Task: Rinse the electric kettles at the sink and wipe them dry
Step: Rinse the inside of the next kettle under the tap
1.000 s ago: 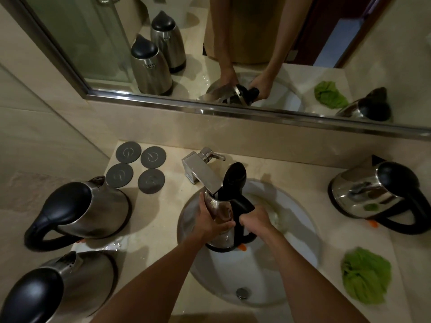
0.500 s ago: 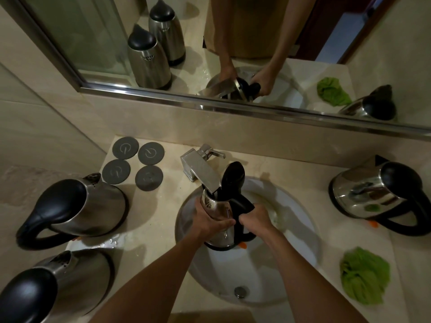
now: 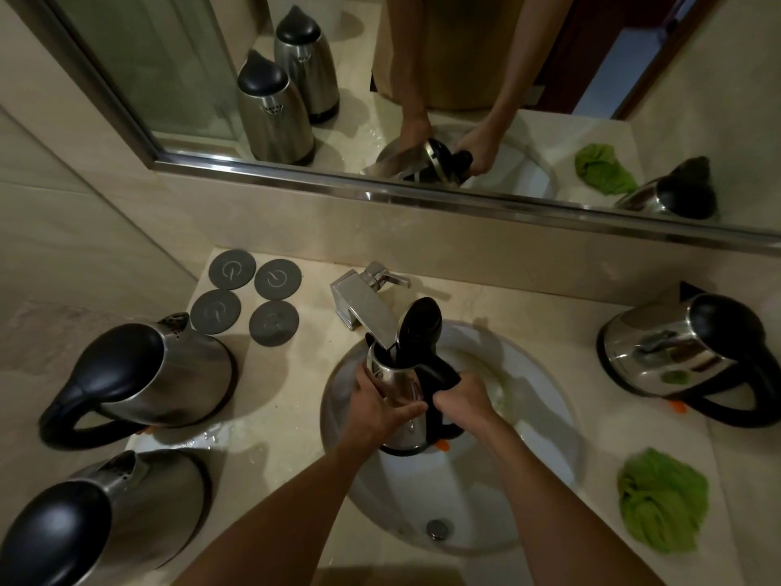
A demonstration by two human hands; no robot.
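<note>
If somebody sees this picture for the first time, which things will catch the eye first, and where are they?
First the steel kettle in the centre, lid open, held over the sink under the faucet: the left hand grips its body, the right hand its black handle. Next, two kettles stand at the left, and a green cloth lies at the right.

My beige tabletop (image 3: 296, 399) carried two kettles (image 3: 143, 374) at left beside four dark round bases (image 3: 253, 302), another kettle (image 3: 684, 353) and a green cloth (image 3: 661, 501) at right.
</note>
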